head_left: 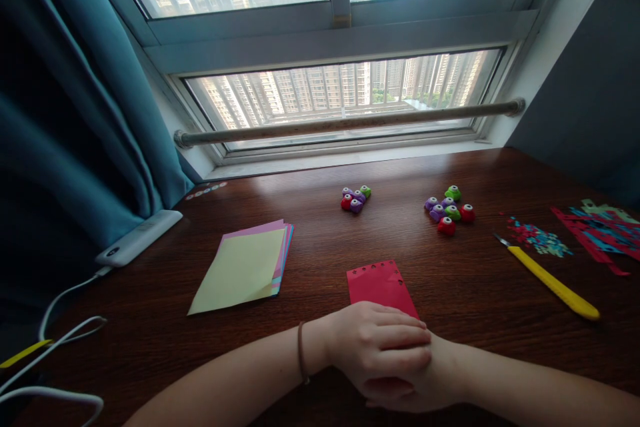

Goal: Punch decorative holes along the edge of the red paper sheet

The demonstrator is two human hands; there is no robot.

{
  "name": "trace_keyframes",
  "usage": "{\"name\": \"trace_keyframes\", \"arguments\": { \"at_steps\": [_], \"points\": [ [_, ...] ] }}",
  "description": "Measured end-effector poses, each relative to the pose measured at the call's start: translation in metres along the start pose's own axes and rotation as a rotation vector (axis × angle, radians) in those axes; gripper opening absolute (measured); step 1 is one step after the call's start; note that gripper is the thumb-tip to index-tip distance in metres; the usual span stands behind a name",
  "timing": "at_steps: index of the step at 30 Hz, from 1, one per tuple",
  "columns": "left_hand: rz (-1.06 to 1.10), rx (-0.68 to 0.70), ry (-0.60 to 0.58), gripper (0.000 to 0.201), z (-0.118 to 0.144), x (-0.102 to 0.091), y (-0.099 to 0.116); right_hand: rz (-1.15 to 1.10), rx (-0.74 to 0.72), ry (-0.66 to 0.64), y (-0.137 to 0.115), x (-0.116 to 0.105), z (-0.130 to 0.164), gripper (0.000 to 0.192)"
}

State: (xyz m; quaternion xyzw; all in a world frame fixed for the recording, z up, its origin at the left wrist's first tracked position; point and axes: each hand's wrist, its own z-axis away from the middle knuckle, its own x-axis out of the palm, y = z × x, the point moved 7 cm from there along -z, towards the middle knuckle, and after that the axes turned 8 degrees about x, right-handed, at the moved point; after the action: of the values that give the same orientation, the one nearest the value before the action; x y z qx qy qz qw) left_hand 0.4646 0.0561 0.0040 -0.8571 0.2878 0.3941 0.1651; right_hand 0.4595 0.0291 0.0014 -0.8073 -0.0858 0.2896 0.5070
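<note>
Two hands rest stacked at lower centre, left hand (380, 347) flat over right hand (425, 383), fingers relaxed, gripping nothing, covering the red paper's (379, 285) near edge. Its far edge is already punched; the paper stack (240, 270) at left looks untouched.

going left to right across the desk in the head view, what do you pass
white power bank → stack of coloured paper → small cluster of paper punches → red punched sheet → larger cluster of punches → yellow craft knife → paper scraps
</note>
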Motion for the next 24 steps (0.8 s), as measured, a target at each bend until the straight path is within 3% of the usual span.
{"name": "trace_keyframes", "arguments": {
  "at_steps": [9, 14, 19, 24],
  "points": [
    [0.006, 0.016, 0.016, 0.05, -0.002, -0.002, 0.0, 0.032, -0.044, -0.054, 0.001, 0.003, 0.003, 0.033],
    [0.005, 0.019, 0.011, 0.05, 0.0, -0.001, 0.0, 0.052, -0.021, -0.001, 0.005, 0.01, 0.0, 0.034],
    [-0.003, 0.009, -0.044, 0.045, -0.001, 0.003, 0.0, 0.095, -0.079, -0.146, 0.001, 0.006, -0.001, 0.035],
    [0.004, 0.015, -0.063, 0.046, -0.001, 0.004, 0.0, 0.2, -0.151, -0.255, -0.002, 0.008, 0.003, 0.051]
  ]
}}
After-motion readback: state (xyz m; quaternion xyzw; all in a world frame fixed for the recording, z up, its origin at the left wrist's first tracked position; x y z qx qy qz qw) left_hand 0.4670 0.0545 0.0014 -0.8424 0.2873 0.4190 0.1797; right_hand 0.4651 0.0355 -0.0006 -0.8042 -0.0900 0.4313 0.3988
